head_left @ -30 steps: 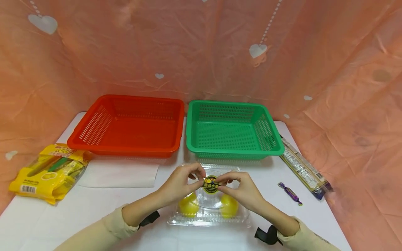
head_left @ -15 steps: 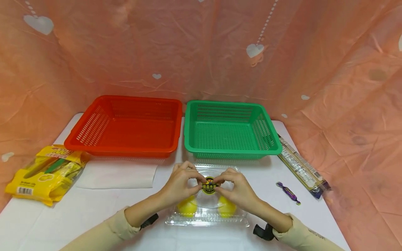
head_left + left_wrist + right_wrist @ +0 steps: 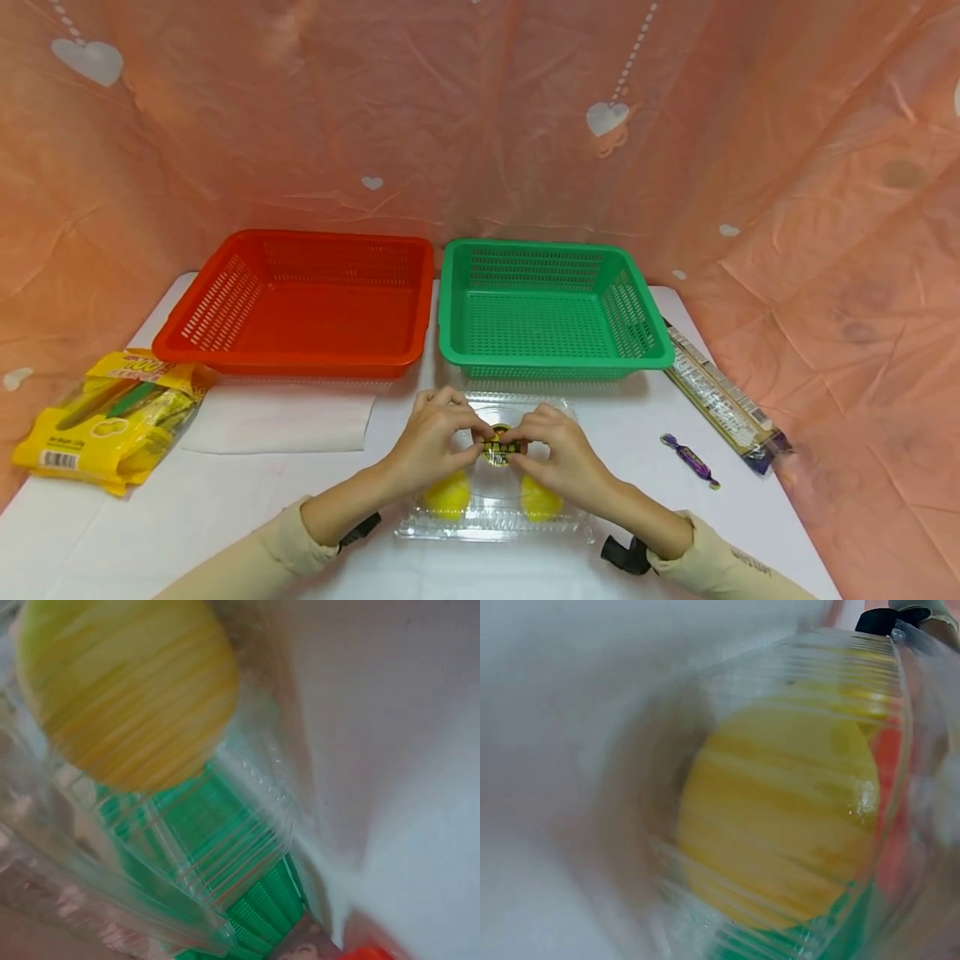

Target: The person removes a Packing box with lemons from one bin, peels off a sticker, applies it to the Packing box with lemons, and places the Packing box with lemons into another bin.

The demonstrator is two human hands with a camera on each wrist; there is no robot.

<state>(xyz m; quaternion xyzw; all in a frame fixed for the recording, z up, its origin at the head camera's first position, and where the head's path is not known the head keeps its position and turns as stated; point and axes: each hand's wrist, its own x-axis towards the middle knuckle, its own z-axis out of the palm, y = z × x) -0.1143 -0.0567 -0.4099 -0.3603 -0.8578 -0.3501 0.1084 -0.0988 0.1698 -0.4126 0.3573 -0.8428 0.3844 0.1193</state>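
Observation:
A clear plastic clamshell box (image 3: pixel 491 527) lies on the table in front of me. Two yellow round fruits (image 3: pixel 447 497) show through its near side. On the lid's middle is a round black and yellow sticker (image 3: pixel 499 455) with a banner across it. My left hand (image 3: pixel 433 440) pinches the sticker's left end between thumb and forefinger, and my right hand (image 3: pixel 561 452) pinches the right end. Fingertips cover both ends of the banner. Each wrist view is filled by a yellow fruit (image 3: pixel 127 690) behind ribbed plastic; the fingers do not show clearly there.
Behind the box stand a red basket (image 3: pixel 322 367) and a green basket (image 3: pixel 555 363). At left lie a yellow snack bag (image 3: pixel 105 425) and a folded white cloth or paper (image 3: pixel 277 421). A purple wrapped candy (image 3: pixel 690 461) and a long packet (image 3: pixel 723 400) lie at right.
Both hands stay over the sticker, with small finger shifts; the right fingertips have moved slightly left and now cover more of the banner. The head view has shifted slightly. The box has stayed in place.

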